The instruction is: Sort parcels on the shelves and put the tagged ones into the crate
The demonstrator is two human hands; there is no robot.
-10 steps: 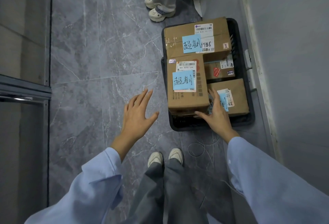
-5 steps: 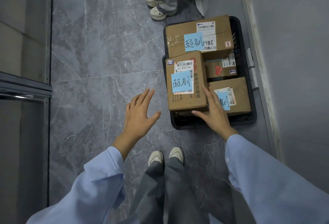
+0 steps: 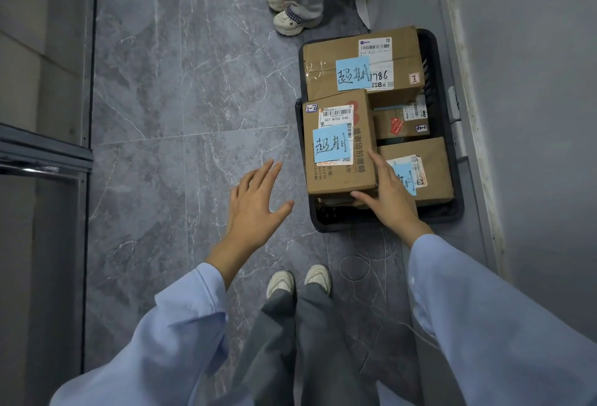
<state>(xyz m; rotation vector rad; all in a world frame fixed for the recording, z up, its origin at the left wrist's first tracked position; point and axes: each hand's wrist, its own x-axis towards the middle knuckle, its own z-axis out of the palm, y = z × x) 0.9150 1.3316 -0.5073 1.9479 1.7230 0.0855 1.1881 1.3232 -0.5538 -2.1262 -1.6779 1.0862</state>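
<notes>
A black plastic crate (image 3: 384, 223) stands on the floor by the right wall, filled with cardboard parcels. A tall parcel with a blue handwritten tag (image 3: 336, 144) lies at its front left. My right hand (image 3: 387, 194) rests with straight fingers against this parcel's right side and front corner. A wide tagged parcel (image 3: 361, 64) sits at the back. A tagged parcel (image 3: 426, 166) lies at the front right, partly hidden by my hand. A small untagged box (image 3: 400, 123) sits between them. My left hand (image 3: 255, 205) hovers open over the floor, left of the crate, touching nothing.
Another person's feet in pale shoes (image 3: 292, 16) stand just beyond the crate. A grey metal shelf frame (image 3: 45, 160) runs along the left edge. The grey wall (image 3: 533, 115) lies close on the right. My own feet (image 3: 298, 279) stand near the crate's front.
My right hand has slid forward along the tall parcel's right side, and the parcel has shifted slightly farther into the crate. My left hand stays spread over the floor.
</notes>
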